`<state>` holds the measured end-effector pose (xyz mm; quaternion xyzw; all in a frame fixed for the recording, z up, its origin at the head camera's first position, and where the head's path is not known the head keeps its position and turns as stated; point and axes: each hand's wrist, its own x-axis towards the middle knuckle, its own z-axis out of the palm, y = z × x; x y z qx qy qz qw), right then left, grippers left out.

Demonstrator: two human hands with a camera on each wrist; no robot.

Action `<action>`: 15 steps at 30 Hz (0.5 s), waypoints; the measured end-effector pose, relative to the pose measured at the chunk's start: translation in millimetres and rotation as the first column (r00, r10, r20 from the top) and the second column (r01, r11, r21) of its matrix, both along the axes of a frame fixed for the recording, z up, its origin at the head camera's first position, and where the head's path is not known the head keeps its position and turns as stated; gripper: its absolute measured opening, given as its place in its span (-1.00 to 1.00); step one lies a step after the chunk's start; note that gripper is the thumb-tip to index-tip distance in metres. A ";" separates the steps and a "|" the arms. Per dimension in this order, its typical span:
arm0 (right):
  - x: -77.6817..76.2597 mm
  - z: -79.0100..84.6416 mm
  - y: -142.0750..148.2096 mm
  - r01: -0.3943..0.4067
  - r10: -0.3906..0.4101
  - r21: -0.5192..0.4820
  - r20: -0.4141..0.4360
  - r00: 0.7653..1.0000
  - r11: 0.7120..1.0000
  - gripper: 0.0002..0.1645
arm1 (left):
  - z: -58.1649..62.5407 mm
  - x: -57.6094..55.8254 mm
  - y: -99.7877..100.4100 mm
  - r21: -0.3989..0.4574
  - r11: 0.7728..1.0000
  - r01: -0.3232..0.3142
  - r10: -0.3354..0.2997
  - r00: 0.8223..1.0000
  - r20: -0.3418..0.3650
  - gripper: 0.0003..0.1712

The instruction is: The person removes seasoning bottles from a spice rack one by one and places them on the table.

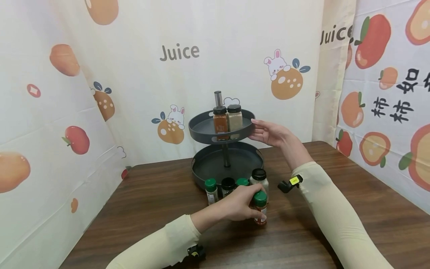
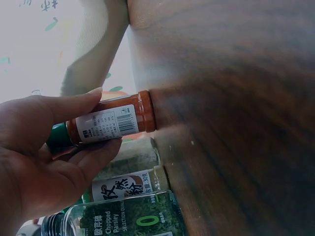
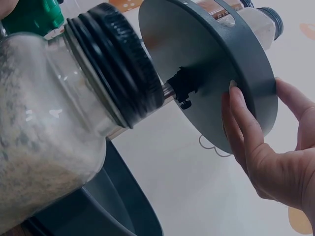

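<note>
My left hand (image 1: 239, 204) grips a small spice jar (image 2: 115, 120) of red powder with a green lid, thumb on one side and fingers on the other. The jar is upright, its base close over the table. With my right hand (image 1: 270, 133) I hold the right rim of the upper tray (image 1: 201, 131) of a dark two-tier stand, thumb at the edge and fingers beneath. An orange-red spice jar (image 1: 220, 122) and a beige one (image 1: 235, 121), both black-lidded, stand on that tray. Below it, the lower tray (image 1: 209, 164) surrounds the central post.
Several jars stand before the lower tray: a green-lidded jar (image 1: 211, 192), a black-lidded parsley jar (image 2: 133, 216), a cumin jar (image 2: 125, 187) and a larger black-lidded jar (image 3: 49, 113). My left hand partly hides them. The wooden table (image 1: 151, 198) meets printed curtains behind and at both sides.
</note>
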<state>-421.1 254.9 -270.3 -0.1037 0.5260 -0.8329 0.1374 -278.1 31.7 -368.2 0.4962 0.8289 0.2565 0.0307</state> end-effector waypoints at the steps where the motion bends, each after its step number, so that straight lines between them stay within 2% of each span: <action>1: -0.3 0.0 -0.3 0.000 0.000 -0.002 0.001 1.000 1.000 -0.25 | -0.1 0.0 -0.2 0.002 1.000 0.000 0.000 1.000 0.002 -0.45; 5: -0.9 -0.4 -0.7 0.006 -0.006 -0.003 -0.002 1.000 1.000 -0.32 | -0.6 -1.1 -0.9 0.013 1.000 0.010 -0.011 1.000 0.016 -0.46; 8: -0.6 -1.0 -0.3 0.004 -0.004 0.001 -0.007 1.000 1.000 -0.30 | 2.2 -0.6 -1.7 0.024 1.000 0.009 -0.010 0.999 0.048 -0.46; 15: -0.4 -1.0 -0.2 -0.003 0.003 0.012 -0.021 1.000 1.000 -0.21 | 21.4 3.2 -8.8 0.067 0.998 0.010 -0.019 0.990 0.140 -0.48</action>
